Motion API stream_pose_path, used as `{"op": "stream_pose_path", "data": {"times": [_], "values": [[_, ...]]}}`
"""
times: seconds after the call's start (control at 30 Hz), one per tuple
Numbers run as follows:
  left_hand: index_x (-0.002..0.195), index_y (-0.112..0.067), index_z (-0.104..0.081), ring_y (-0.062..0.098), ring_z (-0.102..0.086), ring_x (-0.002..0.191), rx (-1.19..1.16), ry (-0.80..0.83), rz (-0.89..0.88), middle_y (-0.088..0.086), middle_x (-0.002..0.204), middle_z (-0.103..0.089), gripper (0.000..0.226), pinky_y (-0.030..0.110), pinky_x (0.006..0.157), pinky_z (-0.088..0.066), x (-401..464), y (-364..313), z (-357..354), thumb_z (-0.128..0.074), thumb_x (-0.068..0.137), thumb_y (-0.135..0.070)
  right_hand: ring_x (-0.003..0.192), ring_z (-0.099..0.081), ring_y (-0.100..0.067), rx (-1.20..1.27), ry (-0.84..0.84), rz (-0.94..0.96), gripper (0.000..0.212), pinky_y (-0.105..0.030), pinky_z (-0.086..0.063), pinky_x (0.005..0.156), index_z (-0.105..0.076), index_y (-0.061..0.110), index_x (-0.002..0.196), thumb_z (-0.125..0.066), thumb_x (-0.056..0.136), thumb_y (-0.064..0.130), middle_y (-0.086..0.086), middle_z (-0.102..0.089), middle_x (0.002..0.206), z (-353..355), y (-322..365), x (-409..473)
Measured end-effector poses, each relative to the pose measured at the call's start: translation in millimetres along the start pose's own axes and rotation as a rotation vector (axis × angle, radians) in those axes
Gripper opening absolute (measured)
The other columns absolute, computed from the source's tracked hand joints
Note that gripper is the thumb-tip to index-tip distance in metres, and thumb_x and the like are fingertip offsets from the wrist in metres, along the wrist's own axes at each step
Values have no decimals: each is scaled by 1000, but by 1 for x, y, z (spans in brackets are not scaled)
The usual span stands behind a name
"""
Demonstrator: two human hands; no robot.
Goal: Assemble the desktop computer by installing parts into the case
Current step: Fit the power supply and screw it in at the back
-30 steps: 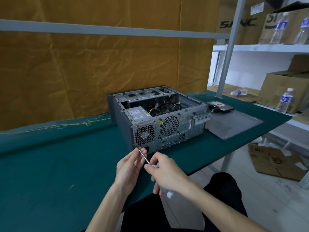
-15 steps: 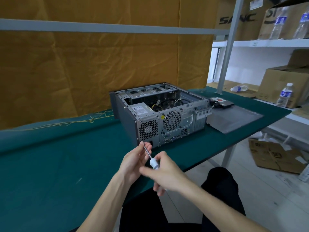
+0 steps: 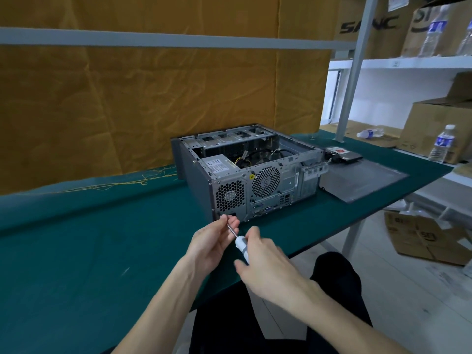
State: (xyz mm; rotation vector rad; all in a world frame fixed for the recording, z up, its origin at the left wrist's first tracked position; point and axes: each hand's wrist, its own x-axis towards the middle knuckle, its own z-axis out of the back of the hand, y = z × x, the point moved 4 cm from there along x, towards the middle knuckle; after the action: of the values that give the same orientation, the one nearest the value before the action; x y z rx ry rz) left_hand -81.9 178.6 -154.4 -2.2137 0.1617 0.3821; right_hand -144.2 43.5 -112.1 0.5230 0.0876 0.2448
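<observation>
Green felt-covered table [image 3: 76,251] before yellow fabric backdrop [image 3: 153,93], cardboard boxes on white shelves [image 3: 434,63] at right. Open grey metal computer case [image 3: 255,175], long axis near-to-far, rear fans facing near. White-handled screwdriver [image 3: 241,244] angled far-left at case's near-left corner, shaft pinched by left hand [image 3: 209,244], handle gripped by right hand [image 3: 265,261].

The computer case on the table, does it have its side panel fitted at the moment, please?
No, the computer case lies open on top, its cables and power supply exposed, while a flat grey panel rests on the table beside it.

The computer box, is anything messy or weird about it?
The computer case lies open on top, its side panel flat on the green table beside it; normal mid-build. One oddity: loose yellow threads straggle along the table's back edge. Both hands, left and right, hold a screwdriver.
</observation>
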Motion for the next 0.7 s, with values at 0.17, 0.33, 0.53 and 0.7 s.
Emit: {"op": "stream_pose_path", "data": {"times": [0.17, 0.33, 0.53, 0.7], "values": [[106, 4, -69, 11, -74, 71, -19, 44, 14, 10, 91, -78, 25, 20, 62, -59, -2, -1, 1, -59, 102, -18, 48, -46, -10, 1098, 262, -294, 10, -21, -29, 37, -54, 10, 105, -55, 103, 20, -6, -64, 77, -5, 5, -2], [111, 8, -67, 18, -77, 87, 2, 96, 49, 19, 107, -76, 20, 22, 64, -60, -5, -5, 4, -53, 103, -5, 60, -57, -18, 549, 137, -187, 27, -27, -39, 47, -49, 13, 112, -61, 98, 33, -6, -66, 90, 9, -4, -4], [106, 3, -71, 13, -77, 85, 76, 33, -24, 14, 103, -77, 23, 20, 66, -60, 2, 1, 9, -67, 97, -18, 70, -66, -22, 401, -101, -97, 20, -33, -45, 54, -51, 13, 98, -59, 99, 31, -8, -73, 92, 1, -3, 1], [119, 5, -67, 16, -76, 93, 11, 139, 39, 15, 112, -76, 27, 22, 68, -60, 4, -1, 12, -57, 102, -13, 51, -50, -12, 1118, 177, -339, 25, -22, -28, 39, -60, 7, 104, -61, 99, 32, -9, -71, 85, -7, -12, -1]]}}
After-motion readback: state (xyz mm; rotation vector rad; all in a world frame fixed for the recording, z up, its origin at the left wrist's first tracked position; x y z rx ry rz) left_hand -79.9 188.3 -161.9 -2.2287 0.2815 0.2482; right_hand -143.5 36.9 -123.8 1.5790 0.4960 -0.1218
